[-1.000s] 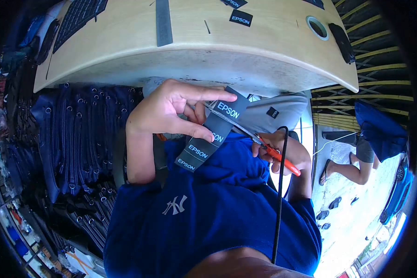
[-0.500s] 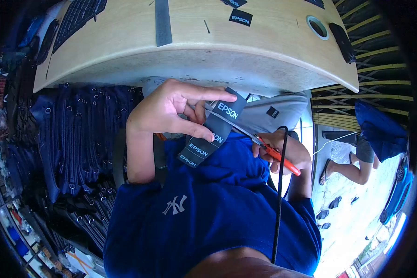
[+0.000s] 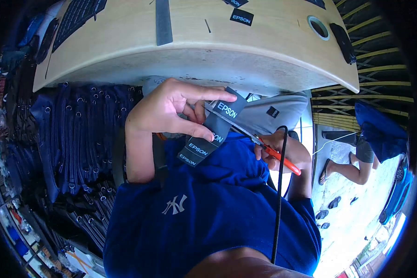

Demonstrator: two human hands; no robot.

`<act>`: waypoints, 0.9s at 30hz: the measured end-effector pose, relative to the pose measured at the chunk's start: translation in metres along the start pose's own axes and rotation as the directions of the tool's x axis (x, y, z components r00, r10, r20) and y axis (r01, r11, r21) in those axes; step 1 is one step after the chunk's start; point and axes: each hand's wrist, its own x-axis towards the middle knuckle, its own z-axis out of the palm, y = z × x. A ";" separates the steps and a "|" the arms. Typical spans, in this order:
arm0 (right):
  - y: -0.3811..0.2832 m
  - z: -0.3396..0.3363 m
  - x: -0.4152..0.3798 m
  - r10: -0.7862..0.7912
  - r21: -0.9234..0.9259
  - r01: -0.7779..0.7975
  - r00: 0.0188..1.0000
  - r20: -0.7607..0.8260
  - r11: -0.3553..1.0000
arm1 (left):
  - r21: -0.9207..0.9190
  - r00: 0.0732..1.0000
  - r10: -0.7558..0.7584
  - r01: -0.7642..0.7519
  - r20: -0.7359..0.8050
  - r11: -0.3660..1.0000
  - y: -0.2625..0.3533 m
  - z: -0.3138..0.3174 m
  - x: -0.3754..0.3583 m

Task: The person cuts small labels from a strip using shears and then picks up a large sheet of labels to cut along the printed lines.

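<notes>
My left hand (image 3: 171,106) pinches a strip of black EPSON labels (image 3: 198,149) in front of my chest, index finger near its top end and thumb lower down. The strip hangs at a slant, several printed labels long. My right hand (image 3: 278,143) grips scissors (image 3: 286,162) with orange handles. Their blades lie across the strip just below the topmost EPSON print; the strip is in one piece as far as I can see. One cut label (image 3: 273,112) rests on my grey trouser leg.
On the wooden table (image 3: 264,41) ahead lie a grey-black strip (image 3: 163,23), a loose EPSON label (image 3: 242,17) and a tape roll (image 3: 318,28). Dark blue straps with metal rings (image 3: 78,139) hang at left. A black cord (image 3: 279,199) runs down past my right hand. Another person's leg (image 3: 347,171) shows at right.
</notes>
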 end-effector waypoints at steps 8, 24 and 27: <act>-0.001 -0.001 0.003 -0.083 -0.076 0.084 0.996 0.005 0.994 | -0.012 0.999 -0.046 0.046 0.014 0.999 0.000 -0.003 -0.002; -0.006 0.001 0.000 0.108 -0.181 -0.118 0.992 -0.062 0.976 | -0.023 0.999 -0.032 0.032 0.019 0.999 -0.001 -0.005 -0.003; -0.002 0.000 0.001 0.097 -0.193 -0.103 0.995 -0.040 0.976 | -0.006 1.000 0.009 -0.009 0.014 1.000 -0.002 -0.005 -0.003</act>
